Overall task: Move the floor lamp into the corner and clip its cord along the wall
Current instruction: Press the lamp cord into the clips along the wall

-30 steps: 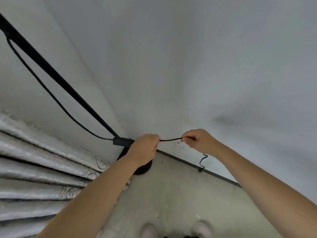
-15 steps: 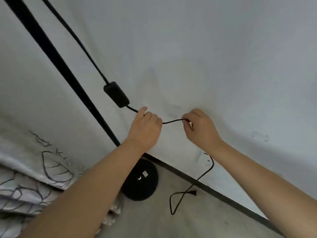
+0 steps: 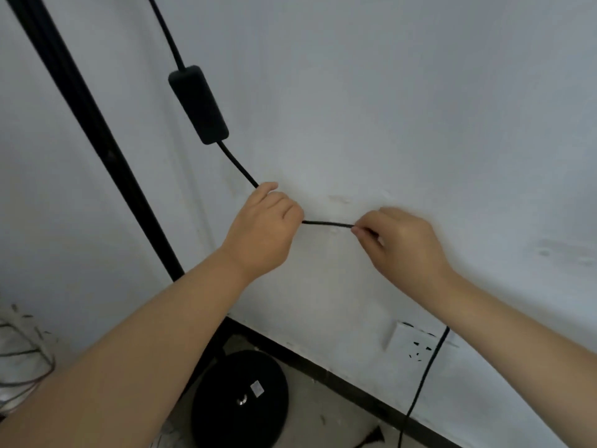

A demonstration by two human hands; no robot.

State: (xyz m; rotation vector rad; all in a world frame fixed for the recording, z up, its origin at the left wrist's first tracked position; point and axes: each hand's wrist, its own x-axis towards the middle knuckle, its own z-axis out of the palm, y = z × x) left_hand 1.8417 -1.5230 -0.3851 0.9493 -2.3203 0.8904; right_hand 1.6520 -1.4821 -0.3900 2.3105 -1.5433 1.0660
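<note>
The black floor lamp stands in the corner: its pole (image 3: 93,130) slants up to the left and its round base (image 3: 240,399) rests on the floor below. The black cord (image 3: 326,224) runs down from an inline switch box (image 3: 198,105), through my left hand (image 3: 263,229), then straight across to my right hand (image 3: 399,240). Both hands pinch the cord against the white wall (image 3: 387,92), a short taut stretch between them. Beyond my right forearm the cord hangs down past a white wall socket (image 3: 412,344) towards the floor. No clip is visible.
A dark skirting strip (image 3: 339,379) runs along the foot of the wall. A pale curtain with a drawn leaf pattern (image 3: 22,354) hangs at the lower left beside the lamp. Grey floor (image 3: 323,425) shows next to the base.
The view has closed in on the wall. Both hands have risen along the cord and the stretch between them has pulled straight. The switch box now hangs higher above my left hand.
</note>
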